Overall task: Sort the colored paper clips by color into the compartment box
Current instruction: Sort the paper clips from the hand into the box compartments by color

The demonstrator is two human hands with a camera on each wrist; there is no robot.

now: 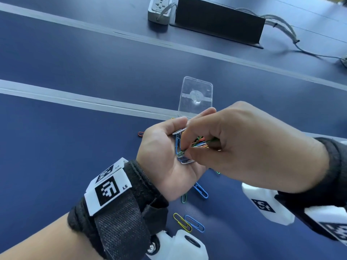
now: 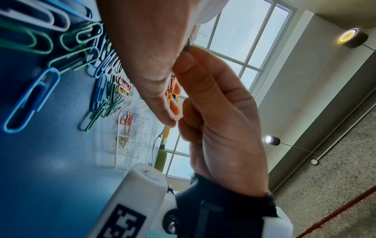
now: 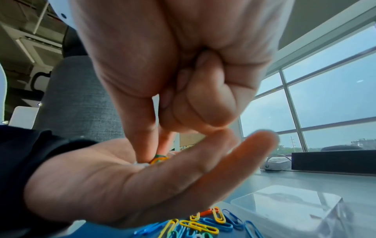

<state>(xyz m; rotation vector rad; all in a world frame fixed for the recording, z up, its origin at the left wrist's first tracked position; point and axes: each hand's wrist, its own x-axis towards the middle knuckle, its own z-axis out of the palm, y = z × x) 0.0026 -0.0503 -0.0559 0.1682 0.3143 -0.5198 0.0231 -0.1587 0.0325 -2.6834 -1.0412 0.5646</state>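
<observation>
My left hand (image 1: pixel 161 147) lies palm up above the blue table, fingers nearly straight, carrying a pile of paper clips (image 1: pixel 199 143) in white, blue, orange and green. My right hand (image 1: pixel 187 153) reaches down into that palm, and its thumb and forefinger pinch a green paper clip (image 1: pixel 181 152); the other fingers are curled in. In the right wrist view the pinching fingertips (image 3: pixel 146 154) meet the left palm (image 3: pixel 114 173). The clear compartment box (image 2: pixel 136 149) stands just beyond the hands with its lid (image 1: pixel 196 91) up. Red clips (image 2: pixel 126 122) and yellow clips (image 2: pixel 122 141) lie in separate compartments.
Loose clips lie on the table under and around the hands: a red one (image 1: pixel 140 134), blue ones (image 1: pixel 201 191), a yellow one (image 1: pixel 182 222) and green ones (image 2: pixel 93 119). A black box (image 1: pixel 217 21), a power strip (image 1: pixel 159 10) and cables (image 1: pixel 293 36) sit at the far edge.
</observation>
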